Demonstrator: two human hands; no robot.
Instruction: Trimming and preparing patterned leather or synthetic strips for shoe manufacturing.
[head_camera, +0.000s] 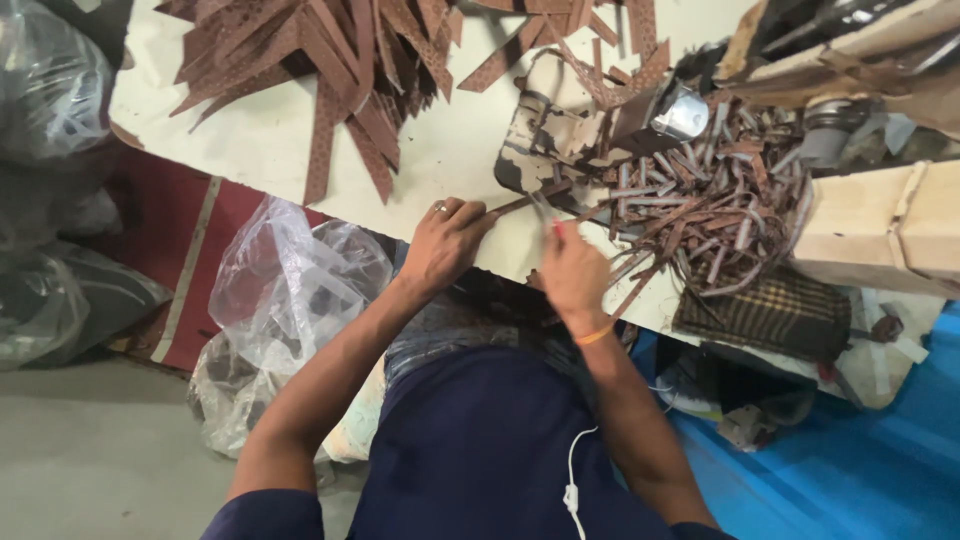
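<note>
My left hand (445, 240), with a ring on one finger, pinches one end of a thin brown leather strip (520, 202) at the near edge of the pale worktable (270, 140). My right hand (572, 268), an orange band at the wrist, is closed around a small metal tool (543, 207) whose tip meets the strip. The strip runs up and to the right towards a worn, paint-chipped block (535, 140). Just right of my right hand lies a heap of short brown and grey strip pieces (700, 205).
A fan of long brown perforated strips (330, 60) covers the table's far left. A shiny metal cup (683, 113) stands by the block. Wooden boxes (880, 225) and a checked cloth (765, 315) sit right. Clear plastic bags (285, 290) lie on the floor left, blue sheeting (860, 460) right.
</note>
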